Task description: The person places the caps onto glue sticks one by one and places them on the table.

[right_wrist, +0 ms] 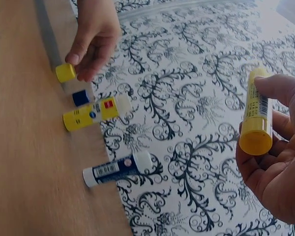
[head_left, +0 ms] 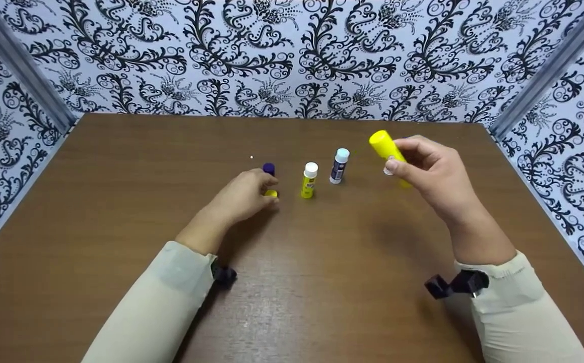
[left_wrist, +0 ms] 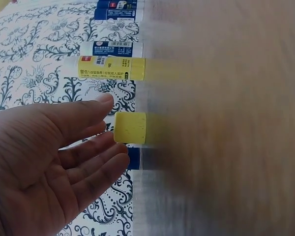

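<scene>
Two pale sleeves (head_left: pixel 150 307) come nearest to us over the brown table (head_left: pixel 332 287), each with a black wrist device (head_left: pixel 455 286) on it. Past the cuffs, our left hand (head_left: pixel 241 195) is spread, thumb and fingers apart, just beside a low yellow cap (left_wrist: pixel 131 128) on the tabletop; we cannot tell whether a fingertip touches it. Our right hand (head_left: pixel 438 174), raised well to the right, pinches a yellow tube (head_left: pixel 385 144) between thumb and fingers, tilted and clear of the wood. Between the hands, we see a yellow glue stick (head_left: pixel 308 184) upright, white top uppermost. Behind the left fingertips stands a dark blue cap (head_left: pixel 268 168), partly covered. Slightly farther back, a navy glue stick (head_left: pixel 339 167) with a pale top also stands upright. Our left wrist view adds navy-labelled sticks (left_wrist: pixel 115 14), cut off at its upper edge. Beyond lies a tiny white speck (head_left: pixel 251 157). Farthest off, we have black-and-white patterned panels (head_left: pixel 292 60) and grey posts (head_left: pixel 538 73).
</scene>
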{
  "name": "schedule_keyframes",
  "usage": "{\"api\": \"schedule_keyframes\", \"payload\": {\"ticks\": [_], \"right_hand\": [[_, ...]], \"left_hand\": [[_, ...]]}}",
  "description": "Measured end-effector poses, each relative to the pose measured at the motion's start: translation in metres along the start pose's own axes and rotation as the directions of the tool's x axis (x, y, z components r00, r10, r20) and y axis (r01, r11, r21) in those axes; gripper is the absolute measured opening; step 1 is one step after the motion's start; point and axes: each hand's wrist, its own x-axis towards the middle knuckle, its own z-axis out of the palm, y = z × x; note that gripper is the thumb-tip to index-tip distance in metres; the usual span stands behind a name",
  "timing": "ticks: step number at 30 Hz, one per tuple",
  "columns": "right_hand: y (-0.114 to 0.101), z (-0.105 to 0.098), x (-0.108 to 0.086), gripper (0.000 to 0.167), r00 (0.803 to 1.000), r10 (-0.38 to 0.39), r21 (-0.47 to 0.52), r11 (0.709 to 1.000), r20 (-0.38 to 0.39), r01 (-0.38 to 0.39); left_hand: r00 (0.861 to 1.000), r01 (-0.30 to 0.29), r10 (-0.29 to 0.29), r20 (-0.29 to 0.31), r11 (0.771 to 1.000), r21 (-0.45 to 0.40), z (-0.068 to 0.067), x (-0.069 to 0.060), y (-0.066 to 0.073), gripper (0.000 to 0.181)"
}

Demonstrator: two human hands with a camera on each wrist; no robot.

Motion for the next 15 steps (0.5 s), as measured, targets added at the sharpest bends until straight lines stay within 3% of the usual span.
{"api": "schedule_keyframes", "payload": {"ticks": [7, 15], "right_hand": [[0.015, -0.017, 0.011, 0.026, 0.992, 0.023, 0.076, 0.997, -0.127, -0.014], [0.027, -0.037, 0.020, 0.021, 0.959, 0.071, 0.190, 0.982, -0.275, -0.018]], "left_hand": [[1.000, 0.002, -0.002, 0.021, 1.000, -0.024, 0.001, 0.000, -0.002, 0.043], [1.000, -0.024, 0.025, 0.007, 0.999, -0.026, 0.001, 0.001, -0.006, 0.033]]}}
